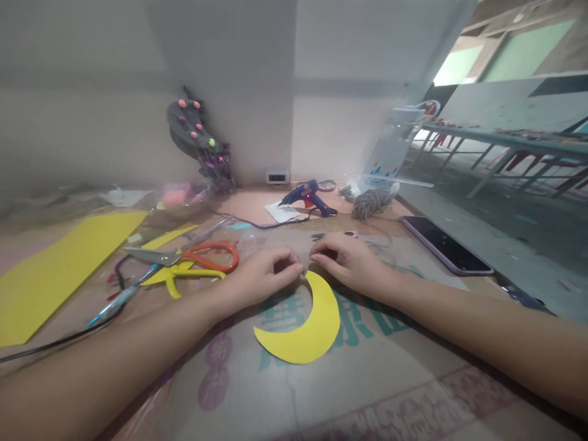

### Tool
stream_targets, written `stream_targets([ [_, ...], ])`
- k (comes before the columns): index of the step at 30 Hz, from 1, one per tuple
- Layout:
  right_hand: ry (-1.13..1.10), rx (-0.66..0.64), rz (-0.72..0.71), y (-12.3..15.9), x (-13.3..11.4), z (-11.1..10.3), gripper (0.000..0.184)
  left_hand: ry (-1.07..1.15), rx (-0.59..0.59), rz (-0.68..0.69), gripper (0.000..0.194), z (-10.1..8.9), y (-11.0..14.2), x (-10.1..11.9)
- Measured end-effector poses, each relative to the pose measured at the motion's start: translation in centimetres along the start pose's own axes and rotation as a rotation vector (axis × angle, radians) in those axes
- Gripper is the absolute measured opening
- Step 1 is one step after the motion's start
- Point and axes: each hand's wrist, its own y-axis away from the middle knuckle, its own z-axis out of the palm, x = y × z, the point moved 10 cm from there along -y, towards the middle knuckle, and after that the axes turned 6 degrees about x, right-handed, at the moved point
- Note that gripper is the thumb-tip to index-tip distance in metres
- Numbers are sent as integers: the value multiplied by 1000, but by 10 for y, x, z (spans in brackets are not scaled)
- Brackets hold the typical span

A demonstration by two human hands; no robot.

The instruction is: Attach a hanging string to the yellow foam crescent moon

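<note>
A wide surface (248, 398) lies under the left grip (269, 272) and the right grip (346, 260). A big yellow sheet (68, 269) is well off to the left of the left grip. The yellow moon (321, 324) lies flat, with its top tip between the two grips. Each grip has its thumb and finger bent close together, but I cannot tell if either one pinches something. Scissors (172, 258) with a red handle lie just left of the left grip. A phone (445, 245) lies right of the right grip. Past both grips are a blue glue gun (311, 195), gray yarn (370, 204) and a little white box (277, 177).
</note>
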Motion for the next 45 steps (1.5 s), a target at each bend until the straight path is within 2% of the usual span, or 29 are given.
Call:
stream_targets([
  [10, -36, -39, 19, 0, 5, 6, 11, 64, 4, -1, 27, -1, 1, 5],
  [14, -75, 89, 9, -1, 7, -6, 24, 97, 122, -33, 27, -13, -1, 4],
  [17, -93, 152, 71, -2, 12, -15, 17, 127, 238, -56, 28, -25, -2, 1],
  [19, -99, 149, 118, -3, 16, -16, 14, 148, 298, -79, 29, -31, -2, -3],
  [23, -109, 59, 176, -5, 21, -9, 29, 156, 344, -79, 30, -36, -2, -6],
  [26, -116, -48, 191, -4, 20, 1, 37, 155, 360, -89, 30, -37, -1, -10],
  [30, -121, -109, 216, 0, 19, 8, 34, 146, 365, -65, 30, -36, -2, -11],
  [39, -145, -14, 233, -1, 27, 3, 37, 75, 344, -9, 35, -34, -1, -5],
  [45, -121, -27, 201, -1, 26, 6, 37, 50, 320, -7, 30, -31, -1, 2],
])
